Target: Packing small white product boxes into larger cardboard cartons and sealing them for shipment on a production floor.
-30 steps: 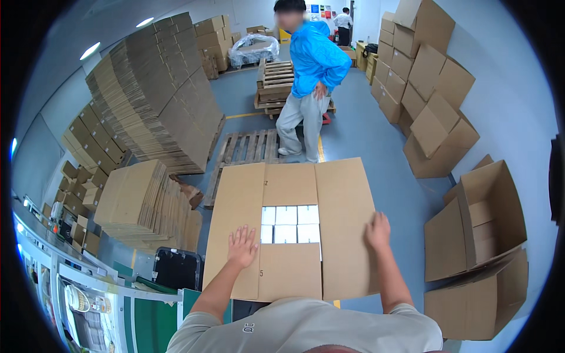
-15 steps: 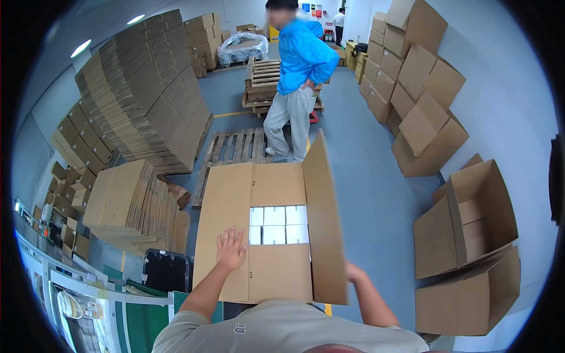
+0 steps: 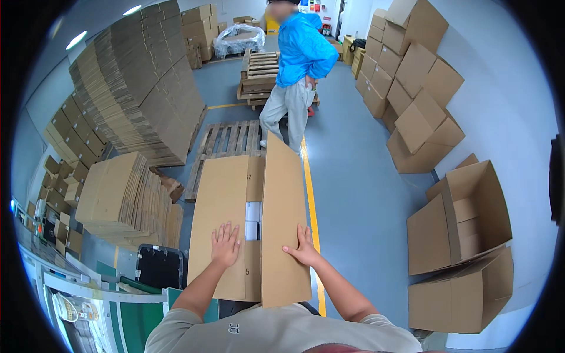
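In front of me stands a large brown cardboard box. My left hand lies flat, fingers spread, on its folded-down left flap. The right flap is tilted partway over the top. Against the outer side of that flap rests my right hand, thumb and fingers apart. White boxes show through the narrow gap between the two flaps; most of them are hidden beneath the flaps.
Flattened cartons are stacked at left, with a taller stack behind. A wooden pallet lies beyond my box, near a person in a blue jacket. Open cartons line the right wall. A black case stands by my left arm.
The right flap has swung inward to the left, covering much of the white boxes. My right hand has come up onto its outer face. My left hand stays on the left flap.
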Available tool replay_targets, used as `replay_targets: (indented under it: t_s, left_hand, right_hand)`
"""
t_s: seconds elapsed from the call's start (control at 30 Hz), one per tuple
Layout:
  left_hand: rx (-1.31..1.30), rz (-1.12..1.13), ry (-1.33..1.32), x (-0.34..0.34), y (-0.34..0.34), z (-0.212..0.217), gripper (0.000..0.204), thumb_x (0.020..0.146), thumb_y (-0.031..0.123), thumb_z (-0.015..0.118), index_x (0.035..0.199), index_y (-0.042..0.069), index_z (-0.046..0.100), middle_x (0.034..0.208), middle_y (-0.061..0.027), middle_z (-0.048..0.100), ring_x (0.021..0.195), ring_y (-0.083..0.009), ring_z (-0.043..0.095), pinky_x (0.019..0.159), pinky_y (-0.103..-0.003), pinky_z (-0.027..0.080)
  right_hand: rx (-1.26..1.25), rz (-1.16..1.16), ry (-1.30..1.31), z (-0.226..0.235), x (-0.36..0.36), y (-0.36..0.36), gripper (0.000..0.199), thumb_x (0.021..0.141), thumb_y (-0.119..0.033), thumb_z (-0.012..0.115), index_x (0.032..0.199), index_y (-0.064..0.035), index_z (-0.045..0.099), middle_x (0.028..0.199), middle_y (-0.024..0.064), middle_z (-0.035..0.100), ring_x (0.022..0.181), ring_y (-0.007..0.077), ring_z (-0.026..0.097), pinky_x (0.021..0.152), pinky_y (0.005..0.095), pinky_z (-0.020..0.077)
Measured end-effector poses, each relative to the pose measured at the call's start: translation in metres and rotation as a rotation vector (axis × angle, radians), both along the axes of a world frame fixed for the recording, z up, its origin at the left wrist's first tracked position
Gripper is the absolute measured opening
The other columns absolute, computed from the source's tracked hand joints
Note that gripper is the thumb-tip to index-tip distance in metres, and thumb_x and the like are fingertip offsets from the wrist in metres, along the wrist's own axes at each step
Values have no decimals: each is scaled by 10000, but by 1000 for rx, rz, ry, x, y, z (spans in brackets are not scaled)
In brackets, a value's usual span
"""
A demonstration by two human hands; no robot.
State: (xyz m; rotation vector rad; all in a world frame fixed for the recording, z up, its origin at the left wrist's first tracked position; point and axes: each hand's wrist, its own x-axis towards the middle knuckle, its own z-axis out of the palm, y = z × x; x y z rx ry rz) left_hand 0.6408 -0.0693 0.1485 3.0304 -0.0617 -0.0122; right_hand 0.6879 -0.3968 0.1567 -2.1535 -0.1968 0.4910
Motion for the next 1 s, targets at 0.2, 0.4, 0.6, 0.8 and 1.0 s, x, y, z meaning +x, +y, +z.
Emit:
replay_targets:
  t_s: [0.2,0.4,0.6,0.8,1.0]
  left_hand:
    - [-55,23,8,-3,5,-2,550,1043,390,313,1559,199,302,1641,-113,200,1517,-303,158,1215,-534,71]
    - [-104,36,-24,10,12,-2,564,1041,449,321,1540,188,346,1640,-105,209,1520,-294,148,1213,-539,69]
    - [-234,58,33,3,24,14,662,1001,537,377,1542,158,336,1637,-135,199,1518,-317,140,1205,-567,64]
    - [-205,-209,-35,12,20,1,709,991,450,410,1521,-9,311,1620,-198,228,1511,-352,166,1204,-572,76]
    - [-252,-340,-3,60,0,-3,612,1018,338,343,1500,-39,345,1609,-190,269,1510,-334,188,1223,-519,69]
  right_hand:
    - [-85,109,-191,9,31,12,1125,805,-667,679,1592,-90,119,1615,316,2,1494,495,56,1205,521,167]
    - [-128,-56,-477,21,63,67,649,1030,-436,425,1560,-94,272,1609,292,144,1493,457,127,1207,503,158]
    - [-473,48,-495,1,57,108,663,1032,-449,382,1562,-75,247,1602,298,161,1485,465,143,1198,549,133]
    - [-827,97,-483,-19,55,131,688,1023,-476,359,1570,-80,222,1611,291,136,1490,467,120,1183,602,94]
    - [-871,22,-376,-23,57,156,684,1017,-450,363,1573,-78,219,1623,269,120,1496,465,101,1187,593,77]
